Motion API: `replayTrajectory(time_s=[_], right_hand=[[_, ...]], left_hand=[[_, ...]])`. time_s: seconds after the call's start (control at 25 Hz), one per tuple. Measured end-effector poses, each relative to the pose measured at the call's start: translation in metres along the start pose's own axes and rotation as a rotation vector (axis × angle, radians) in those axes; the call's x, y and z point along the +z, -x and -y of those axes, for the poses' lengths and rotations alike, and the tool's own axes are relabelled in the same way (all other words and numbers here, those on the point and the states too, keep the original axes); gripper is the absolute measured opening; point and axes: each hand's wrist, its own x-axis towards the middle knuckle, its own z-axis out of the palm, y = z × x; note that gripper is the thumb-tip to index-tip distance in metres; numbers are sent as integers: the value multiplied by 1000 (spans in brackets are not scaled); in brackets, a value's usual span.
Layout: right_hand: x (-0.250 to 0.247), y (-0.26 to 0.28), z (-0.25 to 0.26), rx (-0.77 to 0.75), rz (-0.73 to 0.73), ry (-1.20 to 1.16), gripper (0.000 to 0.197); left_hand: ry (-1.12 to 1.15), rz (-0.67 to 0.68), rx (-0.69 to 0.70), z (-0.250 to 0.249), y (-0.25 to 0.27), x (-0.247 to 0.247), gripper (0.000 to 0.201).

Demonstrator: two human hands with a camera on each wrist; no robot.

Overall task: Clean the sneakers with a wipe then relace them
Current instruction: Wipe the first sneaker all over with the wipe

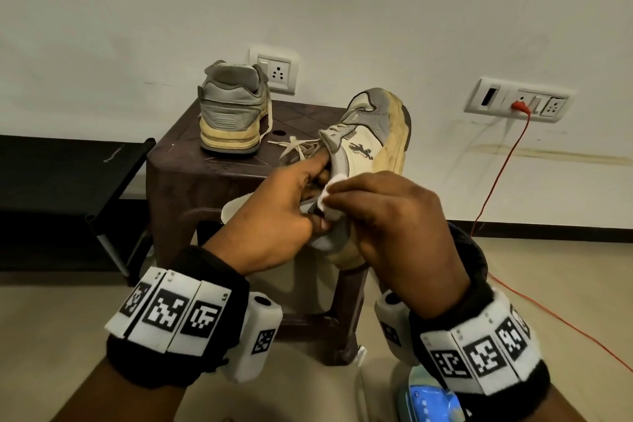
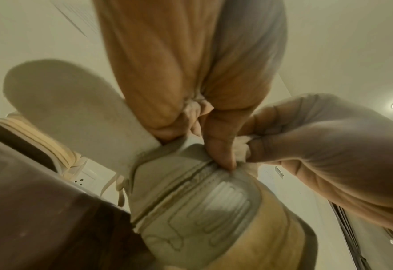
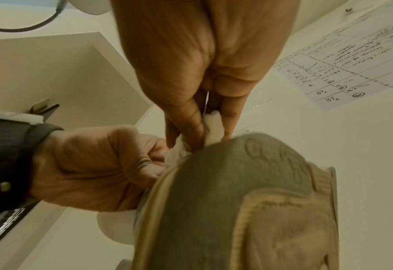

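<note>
Worn grey-and-cream sneaker [image 1: 371, 134] held in the air just in front of a dark brown plastic stool [image 1: 191, 168], toe tipped up and away, heel toward the wearer, yellowed sole turned to the right. Left hand [image 1: 270, 216] clenched around the heel collar, thumb tucked inside the opening, probably to steady the shoe against rubbing. Right hand [image 1: 394, 216] pinching a small bunched white wipe [image 1: 329, 193] between thumb and fingertips, pressed to the grey heel panel just beside the left thumb; cleaning looks under way, relacing not yet begun. Loose cream laces [image 1: 294, 147] trailing from the held shoe toward the stool top. Second sneaker [image 1: 231, 110] standing upright on the stool, heel facing the camera, well apart from both hands. Behind the stool, a wall socket [image 1: 275, 70]; further right of it, a switch panel [image 1: 517, 101] with a red cable [image 1: 503, 164] hanging to the floor. Heel area mostly covered by both hands. Wrist views blurred and close; a pale rounded flap left of the heel there, possibly the tongue or insole, hard to identify.
</note>
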Motion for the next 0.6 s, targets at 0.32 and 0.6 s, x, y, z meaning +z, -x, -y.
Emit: replayTrajectory(time_s=[0.32, 0.6], right_hand=[[3, -11, -14, 169, -140, 0, 21], [8, 3, 3, 86, 4, 21, 18]], left_hand=[[-104, -49, 25, 4, -5, 0, 84], [-281, -21, 66, 2, -6, 4, 83]])
